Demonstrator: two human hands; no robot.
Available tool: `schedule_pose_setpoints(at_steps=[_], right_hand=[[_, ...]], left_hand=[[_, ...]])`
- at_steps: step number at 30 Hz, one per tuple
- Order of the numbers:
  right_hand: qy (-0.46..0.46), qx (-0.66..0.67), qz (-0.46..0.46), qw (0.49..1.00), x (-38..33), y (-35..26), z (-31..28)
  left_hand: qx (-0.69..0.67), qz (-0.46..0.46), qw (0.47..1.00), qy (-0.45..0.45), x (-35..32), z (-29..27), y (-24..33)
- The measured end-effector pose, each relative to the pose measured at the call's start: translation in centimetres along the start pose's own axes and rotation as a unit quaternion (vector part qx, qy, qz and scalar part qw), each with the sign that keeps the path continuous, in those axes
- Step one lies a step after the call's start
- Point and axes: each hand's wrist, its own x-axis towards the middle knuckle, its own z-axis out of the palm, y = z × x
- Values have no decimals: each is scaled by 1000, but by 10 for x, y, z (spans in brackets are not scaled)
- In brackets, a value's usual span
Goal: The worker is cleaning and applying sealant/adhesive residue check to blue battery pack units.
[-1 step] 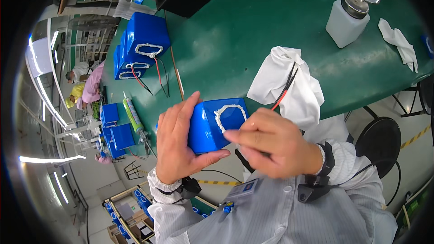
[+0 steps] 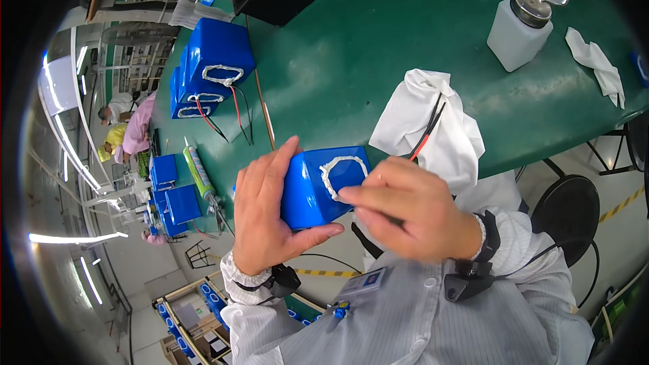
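A blue-wrapped battery pack (image 2: 307,186) is tilted up over the near edge of the table. My left hand (image 2: 260,213) grips it, thumb along the lower edge and fingers along the far side. A rough bead of white sealant (image 2: 328,177) forms a ring on the pack's right end. My right hand (image 2: 412,213) is closed, with its index fingertip touching the lower part of that bead; whatever its curled fingers hold is hidden. Red and black wires (image 2: 426,136) come out behind the right hand and lie across a crumpled white cloth (image 2: 433,122).
Several sealed blue packs (image 2: 220,51) with wires stand at the far left. A green sealant tube (image 2: 197,169) lies left of my left hand, near more blue packs (image 2: 182,204). A white dispenser bottle (image 2: 517,37) with its lid up and another cloth (image 2: 596,64) are at the right.
My right index fingertip has shifted slightly to the right and up along the sealant bead. My left hand and the battery pack stay in place.
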Motion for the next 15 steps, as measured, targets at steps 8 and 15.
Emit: schedule_pose_setpoints(at_steps=[8,15], right_hand=[[-40,-59,66,995,30,-4,0],[-146,-109,75,980,47,-9,-10]], left_hand=[[-2,-6,1000,-11,0,-1,0],[-10,7,1000,5,0,0,0]])
